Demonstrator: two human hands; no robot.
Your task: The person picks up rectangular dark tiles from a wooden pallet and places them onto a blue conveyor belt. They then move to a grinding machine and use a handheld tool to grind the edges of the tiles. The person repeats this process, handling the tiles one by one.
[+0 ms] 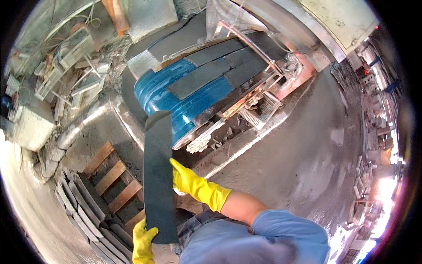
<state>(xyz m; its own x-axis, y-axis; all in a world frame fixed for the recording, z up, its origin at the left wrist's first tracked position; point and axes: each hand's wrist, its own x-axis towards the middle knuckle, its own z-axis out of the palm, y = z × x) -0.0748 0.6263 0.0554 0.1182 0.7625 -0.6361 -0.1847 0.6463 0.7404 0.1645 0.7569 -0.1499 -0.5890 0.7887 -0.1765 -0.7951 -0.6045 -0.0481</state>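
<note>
I hold a long dark grey stone slab (158,176) upright on its edge in front of me. My left hand (143,244), in a yellow rubber glove, grips its near lower end. On the slab's right edge, about halfway up, rests my right hand (191,182), also gloved in yellow. The slab's far end reaches the near end of a blue conveyor belt (193,103), which carries several more dark slabs (200,79).
A wooden pallet (116,180) lies below left, with several grey slabs (83,207) stacked on edge beside it. White plastic crates (266,108) sit right of the belt. Cluttered crates and debris (66,66) fill the far left. Wet concrete floor (307,154) spreads right.
</note>
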